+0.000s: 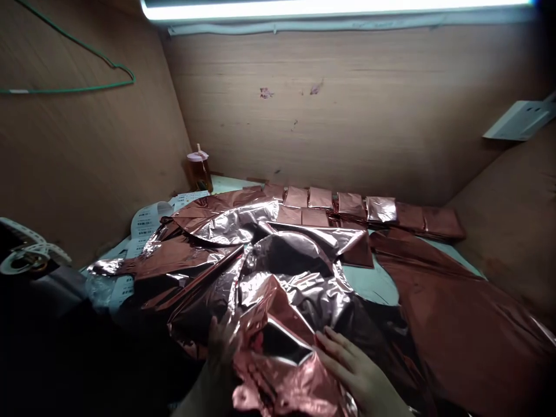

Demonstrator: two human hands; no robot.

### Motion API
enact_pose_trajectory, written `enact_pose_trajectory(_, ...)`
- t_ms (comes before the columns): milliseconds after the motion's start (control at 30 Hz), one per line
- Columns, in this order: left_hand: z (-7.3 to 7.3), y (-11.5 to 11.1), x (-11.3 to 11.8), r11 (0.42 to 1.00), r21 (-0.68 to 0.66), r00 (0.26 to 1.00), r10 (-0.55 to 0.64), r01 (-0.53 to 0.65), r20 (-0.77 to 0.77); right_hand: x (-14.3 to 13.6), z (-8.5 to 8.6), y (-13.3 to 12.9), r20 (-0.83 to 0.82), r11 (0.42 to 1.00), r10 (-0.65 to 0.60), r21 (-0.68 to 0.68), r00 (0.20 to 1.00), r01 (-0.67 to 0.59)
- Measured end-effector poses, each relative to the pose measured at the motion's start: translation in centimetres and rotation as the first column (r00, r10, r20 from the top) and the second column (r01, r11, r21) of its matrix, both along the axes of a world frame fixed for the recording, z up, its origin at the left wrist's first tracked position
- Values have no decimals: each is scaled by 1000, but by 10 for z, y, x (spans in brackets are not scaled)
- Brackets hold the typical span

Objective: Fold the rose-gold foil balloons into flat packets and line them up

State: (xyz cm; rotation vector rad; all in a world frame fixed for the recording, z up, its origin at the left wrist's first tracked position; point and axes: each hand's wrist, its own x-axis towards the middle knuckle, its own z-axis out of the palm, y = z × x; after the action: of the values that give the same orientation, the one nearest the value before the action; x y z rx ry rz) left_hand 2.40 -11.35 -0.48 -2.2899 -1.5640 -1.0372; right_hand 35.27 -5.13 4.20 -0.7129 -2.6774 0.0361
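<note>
A crumpled, uninflated rose-gold foil balloon (278, 370) lies in front of me, with shiny folds and a small hole in a tab near its lower edge. My right hand (354, 368) rests on its right side, fingers stretched out along the foil. At the left side is my left hand (221, 344), smeared and in shadow, so its grip on the foil does not show. Beneath and behind spreads more flat foil (295, 252) with a rounded cut-out shape. A large smooth foil piece (452, 313) covers the right side of the table.
Small folded foil packets (350, 204) line the back of the pale table (369, 284). Printed label strips (147, 223) lie at the left, near a lidded drink cup (200, 172). Wooden walls enclose three sides. A green hanger (87, 88) hangs left; a lamp tube (339, 8) runs overhead.
</note>
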Motion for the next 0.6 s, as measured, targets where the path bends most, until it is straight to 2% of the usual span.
enact_pose_trajectory(67, 24, 17, -11, 967, -167, 979, -199, 192, -30, 2, 1, -12, 5, 997, 31, 71, 1000, -31)
enact_pose_trajectory(133, 48, 28, -18, 870, -341, 930, -364, 356, 44, 5, 0, -15, 8, 996, 1, 92, 1000, -2)
enact_pose_trajectory(200, 64, 33, -23, 776, -458, 896, -423, 434, 134, 11, 0, -11, 11, 999, -27, 48, 1000, 27)
enact_pose_trajectory(300, 74, 37, -30, 718, -519, 883, -419, 465, 212, 22, 2, 1, -37, 998, 10, -66, 999, -12)
enact_pose_trajectory(367, 76, 42, -31, 689, -550, 880, -348, 473, 322, 24, 4, 11, -151, 981, -24, -195, 988, -6)
enact_pose_trajectory(433, 79, 51, -28, 669, -600, 869, -146, 439, 474, 18, 7, 26, -233, 913, -229, -389, 945, 125)
enact_pose_trajectory(500, 81, 66, -23, 658, -663, 826, 107, 358, 553, 7, 8, 45, -118, 757, -508, -533, 853, 377)
enact_pose_trajectory(567, 79, 80, -18, 661, -719, 818, 279, 217, 503, -8, 9, 63, 90, 588, -682, -521, 725, 618)
enact_pose_trajectory(600, 78, 87, -16, 669, -731, 827, 333, 131, 453, -14, 9, 70, 168, 533, -724, -480, 669, 697)
